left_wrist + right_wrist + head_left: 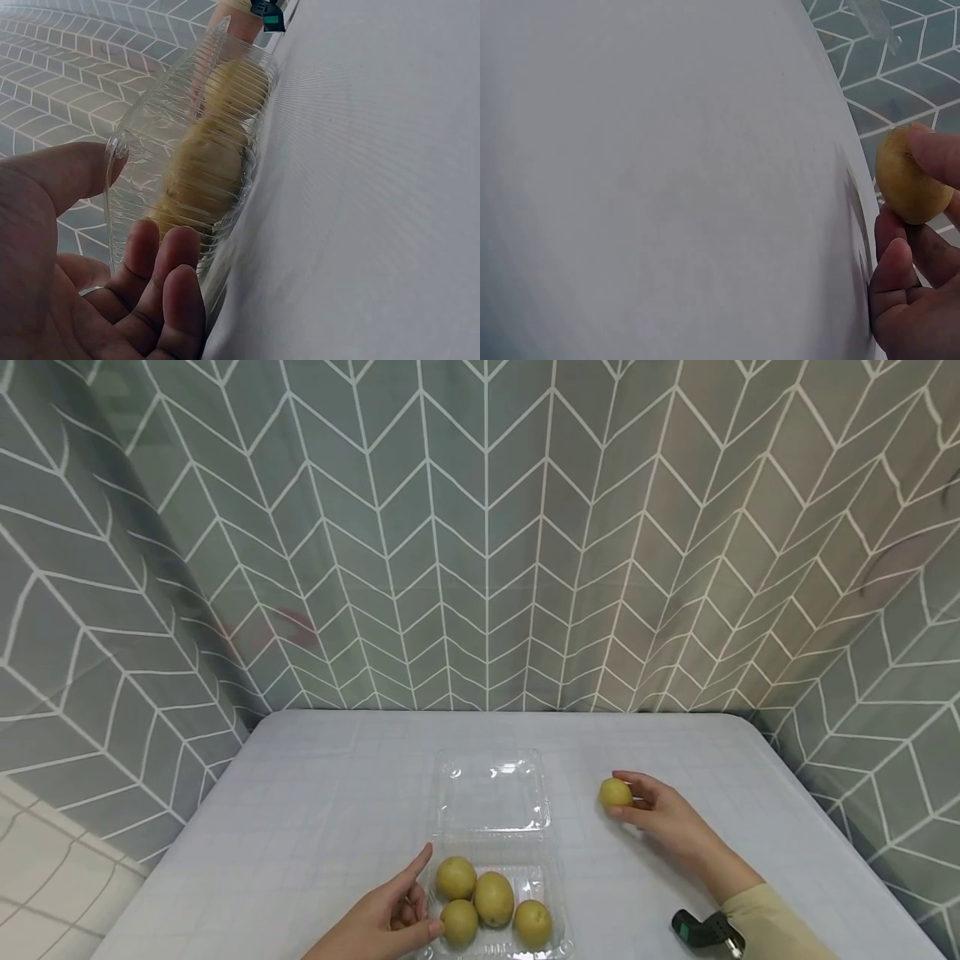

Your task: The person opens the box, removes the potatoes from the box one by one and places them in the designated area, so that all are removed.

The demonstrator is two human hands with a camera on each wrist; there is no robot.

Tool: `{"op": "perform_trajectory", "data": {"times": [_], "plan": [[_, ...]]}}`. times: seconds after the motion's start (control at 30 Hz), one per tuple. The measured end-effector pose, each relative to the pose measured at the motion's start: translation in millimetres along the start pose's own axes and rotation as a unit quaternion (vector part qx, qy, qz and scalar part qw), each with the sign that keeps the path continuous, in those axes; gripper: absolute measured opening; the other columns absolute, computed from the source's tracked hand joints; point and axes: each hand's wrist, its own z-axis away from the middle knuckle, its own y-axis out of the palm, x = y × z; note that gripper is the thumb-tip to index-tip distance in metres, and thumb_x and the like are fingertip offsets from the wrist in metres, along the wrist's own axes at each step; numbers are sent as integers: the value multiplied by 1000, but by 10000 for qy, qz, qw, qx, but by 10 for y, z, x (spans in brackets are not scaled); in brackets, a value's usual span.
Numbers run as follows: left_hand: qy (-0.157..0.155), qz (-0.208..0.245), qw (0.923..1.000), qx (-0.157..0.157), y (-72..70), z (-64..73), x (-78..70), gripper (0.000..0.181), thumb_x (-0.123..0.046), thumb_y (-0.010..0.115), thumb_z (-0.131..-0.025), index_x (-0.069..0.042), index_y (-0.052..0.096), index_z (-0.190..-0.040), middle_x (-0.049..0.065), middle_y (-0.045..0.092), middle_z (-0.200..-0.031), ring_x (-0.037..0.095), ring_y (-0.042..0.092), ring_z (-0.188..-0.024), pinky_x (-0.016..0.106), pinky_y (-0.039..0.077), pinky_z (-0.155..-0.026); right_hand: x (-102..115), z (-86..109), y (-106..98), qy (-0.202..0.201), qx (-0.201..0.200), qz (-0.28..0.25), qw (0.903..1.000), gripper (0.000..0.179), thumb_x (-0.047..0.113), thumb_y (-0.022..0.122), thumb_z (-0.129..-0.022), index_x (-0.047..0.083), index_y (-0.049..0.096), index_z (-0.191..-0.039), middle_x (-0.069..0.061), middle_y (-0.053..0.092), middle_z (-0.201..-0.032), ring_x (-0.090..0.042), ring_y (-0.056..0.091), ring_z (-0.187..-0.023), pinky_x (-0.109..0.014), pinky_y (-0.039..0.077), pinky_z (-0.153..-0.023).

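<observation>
Several round yellow-green fruits (493, 899) lie in the base of a clear plastic clamshell box (551, 872). Its lid (491, 793) is folded back, flat on the table. My left hand (393, 912) grips the box's left side. In the left wrist view, the thumb (90, 169) hooks over the rim and curled fingers lie against the ribbed wall. To the right of the box, my right hand (663, 818) pinches another yellow fruit (615, 793) between thumb and fingers. The right wrist view shows that fruit (907, 176) close over the white cloth.
A white cloth covers the table (337, 777). Grey curtains with a white zigzag pattern (487, 568) hang behind it and at both sides. A dark device (705, 931) is strapped at my right wrist, by a beige sleeve (772, 927).
</observation>
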Motion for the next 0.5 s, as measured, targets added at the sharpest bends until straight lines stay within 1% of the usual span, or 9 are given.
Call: {"op": "perform_trajectory", "data": {"times": [0.07,0.27,0.4,0.5], "plan": [[0,24,10000,1,-1,1,11,83,-23,69,-95,-7,18,-158,5,54,-96,6,53,-74,19,48,-65,-20,-6,-18,28,-36,163,9999,69,21,79,-86,0,47,-143,-21,54,-134,-33,57,-115,-29,50,-87],[65,-52,9999,-56,12,12,-15,84,-24,70,-94,-7,19,-158,4,54,-96,7,54,-78,20,49,-67,-15,3,-54,68,-55,722,9974,68,26,78,-87,1,47,-143,-23,54,-135,-31,58,-113,-39,50,-91],[101,-63,9999,-88,17,19,-17,84,-24,71,-93,-7,19,-158,5,54,-97,7,54,-79,20,49,-68,-29,-3,-65,74,-31,1047,9945,68,28,77,-88,1,48,-143,-22,56,-132,-28,59,-109,-41,50,-89],[118,-33,9999,-102,17,25,-7,84,-24,71,-93,-7,19,-158,5,54,-97,7,55,-79,20,49,-68,-31,-15,-63,119,-51,1205,9926,66,28,77,-88,2,49,-142,-19,57,-131,-26,60,-107,-39,50,-87]]}}
